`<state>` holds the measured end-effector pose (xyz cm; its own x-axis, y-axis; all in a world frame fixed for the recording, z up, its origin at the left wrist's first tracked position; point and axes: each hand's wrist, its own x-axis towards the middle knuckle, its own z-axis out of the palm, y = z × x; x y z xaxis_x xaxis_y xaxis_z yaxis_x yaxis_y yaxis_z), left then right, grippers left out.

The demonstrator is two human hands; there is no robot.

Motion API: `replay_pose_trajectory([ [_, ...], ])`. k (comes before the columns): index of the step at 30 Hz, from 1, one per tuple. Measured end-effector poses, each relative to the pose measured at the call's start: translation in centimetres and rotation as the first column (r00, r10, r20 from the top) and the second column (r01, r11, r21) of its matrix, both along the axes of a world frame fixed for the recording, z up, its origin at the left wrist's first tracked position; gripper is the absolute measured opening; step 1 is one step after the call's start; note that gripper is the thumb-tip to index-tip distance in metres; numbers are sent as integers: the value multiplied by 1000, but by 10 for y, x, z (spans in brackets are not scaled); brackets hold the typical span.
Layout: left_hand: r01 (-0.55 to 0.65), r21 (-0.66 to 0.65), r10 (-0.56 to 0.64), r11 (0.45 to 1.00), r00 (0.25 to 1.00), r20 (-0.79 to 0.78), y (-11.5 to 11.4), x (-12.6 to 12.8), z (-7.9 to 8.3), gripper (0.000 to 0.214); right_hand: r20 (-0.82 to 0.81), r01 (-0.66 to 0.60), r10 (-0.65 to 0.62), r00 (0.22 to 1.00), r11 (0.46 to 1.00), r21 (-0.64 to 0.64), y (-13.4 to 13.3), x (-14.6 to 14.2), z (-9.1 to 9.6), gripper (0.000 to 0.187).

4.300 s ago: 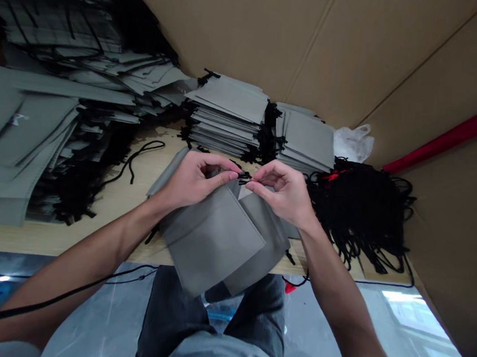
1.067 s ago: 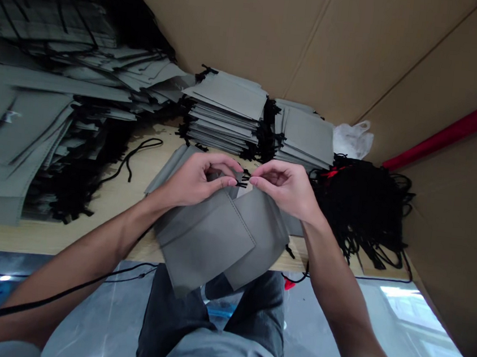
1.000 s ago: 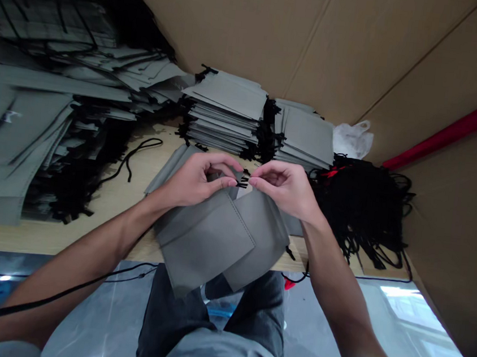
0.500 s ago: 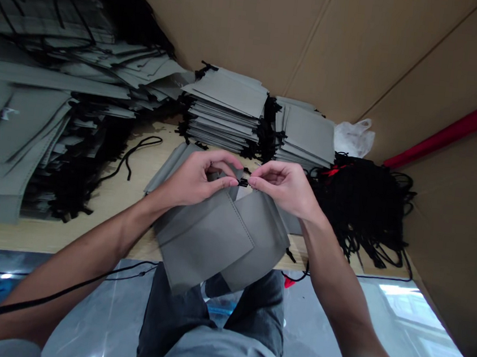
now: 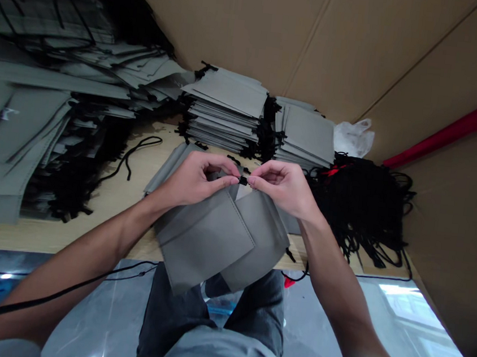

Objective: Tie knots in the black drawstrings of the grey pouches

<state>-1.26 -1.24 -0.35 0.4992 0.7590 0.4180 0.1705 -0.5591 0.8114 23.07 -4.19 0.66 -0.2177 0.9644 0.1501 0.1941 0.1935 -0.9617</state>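
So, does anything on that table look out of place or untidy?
One loose black cord strays across the table, left of the left hand, whereas the cords at right are mostly heaped together. I see no spill.

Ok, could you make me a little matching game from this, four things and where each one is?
1. White plastic bag
2. Heap of black cords
3. Gray stitched pouch
4. Small bit of black cord

A. Over the table's near edge
B. Between the left hand and right hand
C. By the cardboard, just beyond the heap
D. Beside the right forearm

Pairs: 1-C, 2-D, 3-A, 4-B
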Motion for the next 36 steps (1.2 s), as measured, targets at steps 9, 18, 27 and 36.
replay_pose_trajectory([
  [9, 10, 12, -10, 1000, 1000, 14, 2, -1, -2, 20, -6, -9, 9, 1000, 1000, -14, 0, 0, 1, 33],
  [18, -2, -4, 2, 1000, 1000, 30, 0, 0, -3, 35, -34, -6, 5, 999, 1000, -19, 0, 0, 1, 33],
  [27, -53, 20, 53, 998, 999, -5, 2, -1, -2, 25, 28, -36, 37, 999, 998, -44, -4, 4, 5, 36],
  [36, -33, -16, 33, 999, 999, -1, -1, 0, 2, 25, 52, -31, 30, 998, 999, 21, -3, -1, -3, 25],
])
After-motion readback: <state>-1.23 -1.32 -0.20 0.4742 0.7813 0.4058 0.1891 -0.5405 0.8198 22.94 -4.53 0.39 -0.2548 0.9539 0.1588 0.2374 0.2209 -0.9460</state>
